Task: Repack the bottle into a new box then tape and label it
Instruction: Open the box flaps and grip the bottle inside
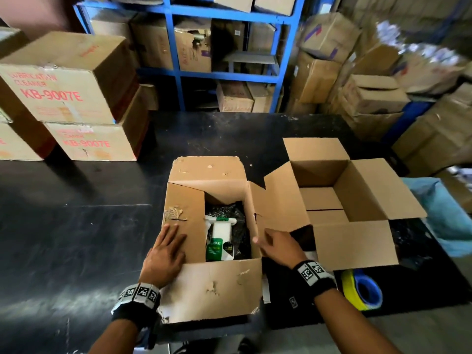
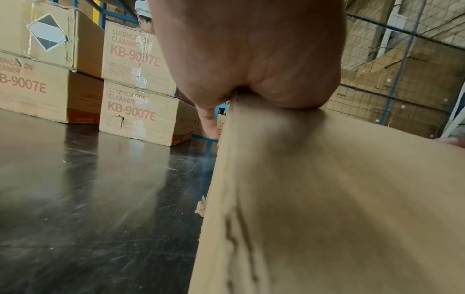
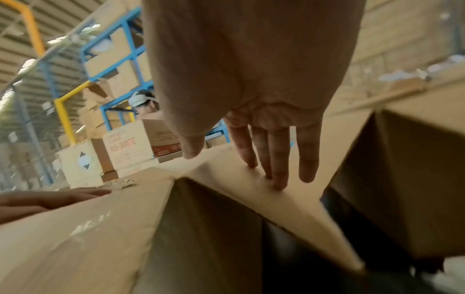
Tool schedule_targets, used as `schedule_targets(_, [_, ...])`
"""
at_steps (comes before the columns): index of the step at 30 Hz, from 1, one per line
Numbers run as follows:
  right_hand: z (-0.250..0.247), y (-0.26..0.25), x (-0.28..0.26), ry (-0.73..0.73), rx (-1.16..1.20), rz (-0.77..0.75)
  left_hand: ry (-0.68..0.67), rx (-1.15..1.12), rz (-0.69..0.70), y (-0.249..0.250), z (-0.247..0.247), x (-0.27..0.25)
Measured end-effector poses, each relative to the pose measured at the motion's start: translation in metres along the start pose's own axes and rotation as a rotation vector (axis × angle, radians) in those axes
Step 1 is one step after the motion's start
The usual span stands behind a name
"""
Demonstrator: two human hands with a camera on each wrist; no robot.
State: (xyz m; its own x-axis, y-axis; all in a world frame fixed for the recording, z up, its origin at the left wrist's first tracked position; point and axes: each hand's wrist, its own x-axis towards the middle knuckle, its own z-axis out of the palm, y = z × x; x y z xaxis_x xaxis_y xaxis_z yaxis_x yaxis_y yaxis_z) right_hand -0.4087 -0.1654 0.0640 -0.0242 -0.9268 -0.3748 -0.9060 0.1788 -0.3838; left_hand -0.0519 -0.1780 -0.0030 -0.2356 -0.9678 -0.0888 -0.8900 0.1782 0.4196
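Both hands' fingers (image 1: 176,232) on flaps, bottle (image 1: 220,238) between

A warehouse or stockroom. Blue steel shelving (image 1: 178,70) holds worn cardboard cartons, and more cartons (image 1: 370,98) are heaped loosely to the right. Stacked boxes printed "LUBRICATION CLEANER KB-9007E" (image 1: 51,90) stand on a scuffed black packing table (image 1: 76,213). The wrist views show wire mesh fencing (image 2: 402,69), a corrugated roof (image 3: 50,29) and yellow posts (image 3: 62,119).
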Motion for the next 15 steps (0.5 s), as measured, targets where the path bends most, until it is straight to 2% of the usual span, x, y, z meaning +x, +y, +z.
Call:
schedule_targets(3, [0.021, -0.009, 0.011, -0.023, 0.147, 0.03, -0.04, 0.06, -0.042, 0.01, -0.007, -0.002])
schedule_targets(6, [0.03, -0.013, 0.018, 0.044, 0.204, 0.105, -0.114, 0.234, -0.072, 0.028, -0.017, 0.002])
schedule_targets(8, [0.032, -0.015, 0.018, 0.126, 0.235, 0.133, -0.153, 0.3, -0.007, 0.043, -0.024, 0.007])
schedule_targets(12, [0.032, -0.02, 0.008, 0.272, 0.238, 0.161, -0.353, 0.233, 0.223, 0.084, -0.025, 0.026])
schedule_targets(15, [0.031, -0.021, 0.002, 0.294, 0.233, 0.163, -0.481, 0.323, 0.25, 0.101, -0.018, 0.036])
